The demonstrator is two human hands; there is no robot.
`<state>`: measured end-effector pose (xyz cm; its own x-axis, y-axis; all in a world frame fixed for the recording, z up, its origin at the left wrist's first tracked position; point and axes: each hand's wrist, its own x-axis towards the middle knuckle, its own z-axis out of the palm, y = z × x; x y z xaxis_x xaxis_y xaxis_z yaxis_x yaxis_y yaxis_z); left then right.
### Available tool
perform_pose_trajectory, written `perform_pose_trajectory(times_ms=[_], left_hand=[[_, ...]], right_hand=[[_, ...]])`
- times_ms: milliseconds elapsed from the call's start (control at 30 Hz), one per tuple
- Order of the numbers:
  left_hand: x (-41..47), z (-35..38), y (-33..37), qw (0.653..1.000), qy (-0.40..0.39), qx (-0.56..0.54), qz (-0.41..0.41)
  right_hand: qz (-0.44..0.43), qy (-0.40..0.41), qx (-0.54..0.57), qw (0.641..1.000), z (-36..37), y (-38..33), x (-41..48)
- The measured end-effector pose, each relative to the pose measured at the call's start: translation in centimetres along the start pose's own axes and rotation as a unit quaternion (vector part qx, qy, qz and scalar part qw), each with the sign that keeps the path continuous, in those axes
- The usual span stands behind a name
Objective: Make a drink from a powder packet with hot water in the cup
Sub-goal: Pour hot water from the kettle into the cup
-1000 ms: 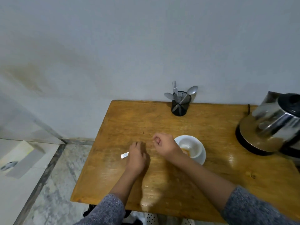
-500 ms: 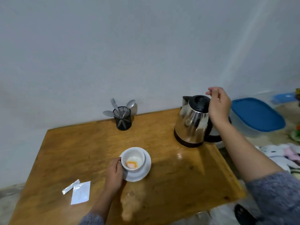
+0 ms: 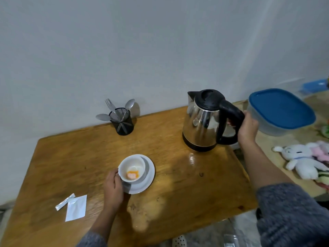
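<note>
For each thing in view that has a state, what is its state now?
Kettle: lid shut, upright on table.
Cup: on saucer, orange powder inside, no water.
Packet: torn open, flat.
Left hand: holds cup.
Right hand: grips kettle handle.
Blue-lidded container: closed.

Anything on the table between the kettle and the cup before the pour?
No. In the head view, only bare wooden table lies between the steel kettle with black handle and the white cup on its white saucer.

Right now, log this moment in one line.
right hand: grips kettle handle | left hand: steadies cup | powder in cup | water not poured
</note>
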<state>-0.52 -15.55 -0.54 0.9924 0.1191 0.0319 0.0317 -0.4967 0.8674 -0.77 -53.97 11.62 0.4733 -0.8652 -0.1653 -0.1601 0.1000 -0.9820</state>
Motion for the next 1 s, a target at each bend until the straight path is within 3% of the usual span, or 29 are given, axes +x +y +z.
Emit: perform_pose_trajectory(times_ms=[133,333,633,1000], left_hand=[[0.0,0.5,-0.2,1.0,0.02,-0.003,-0.004],[0.1,0.9,-0.6,0.999,0.033,0.01,-0.005],[0.3,-0.3,-0.6,0.999,-0.025,0.038,-0.007],[0.9,-1.6,-0.1,0.992,-0.114,0.061,-0.003]], right_hand=[[-0.004,-0.041,0.002,0.999,-0.2,0.6,1.4],[-0.003,-0.003,0.021,1.0,0.3,1.1,1.4],[-0.01,0.013,0.034,0.999,1.5,-1.5,-1.4],[-0.084,0.007,0.005,0.996,2.4,-6.9,-6.8]])
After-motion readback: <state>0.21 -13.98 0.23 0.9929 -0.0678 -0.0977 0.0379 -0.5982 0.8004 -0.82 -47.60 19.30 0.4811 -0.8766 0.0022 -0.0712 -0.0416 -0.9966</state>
